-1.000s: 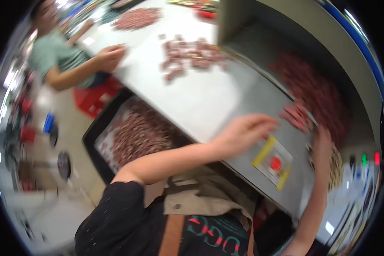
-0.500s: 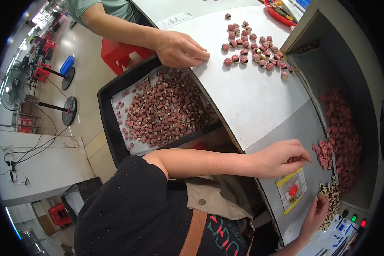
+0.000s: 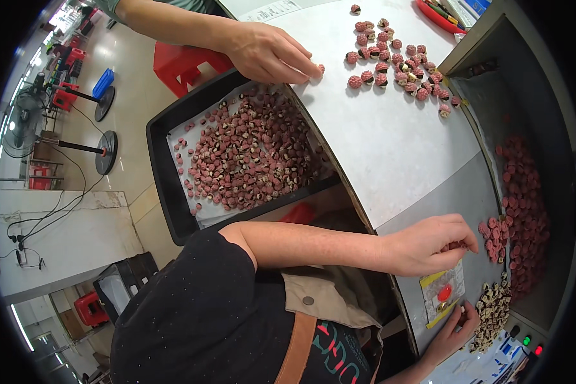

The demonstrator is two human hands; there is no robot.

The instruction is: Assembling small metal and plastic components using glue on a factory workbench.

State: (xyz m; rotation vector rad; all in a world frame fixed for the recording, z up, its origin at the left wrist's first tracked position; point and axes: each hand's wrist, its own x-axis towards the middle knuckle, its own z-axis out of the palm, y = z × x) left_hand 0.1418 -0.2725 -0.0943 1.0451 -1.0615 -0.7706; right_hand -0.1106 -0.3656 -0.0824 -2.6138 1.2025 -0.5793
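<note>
My left hand (image 3: 428,246) is closed above a small yellow-edged pad (image 3: 433,281), its curled fingers around small pink pieces (image 3: 454,245), partly hidden. My right hand (image 3: 455,329) is closed in a pinch beside the pad's near end, with a small cream piece (image 3: 462,310) at the fingertips. A glossy red oval piece (image 3: 444,292) lies on the pad, with a small brownish-gold piece (image 3: 442,307) by it. A pile of pink pieces (image 3: 494,238) lies beyond my left fingers. Cream-and-black pieces (image 3: 492,313) are heaped beyond my right hand.
A co-worker's hand (image 3: 272,54) holds a small pink piece at the table edge. Pink-and-black balls (image 3: 396,67) lie scattered on the white table (image 3: 390,147). A black tray (image 3: 166,192) of pink pieces stands left. More pink pieces (image 3: 524,217) fill the grey box (image 3: 550,83).
My right hand has moved left, from the cream-and-black heap to the pad. A pink piece now shows at the co-worker's fingertips. The view has shifted slightly.
</note>
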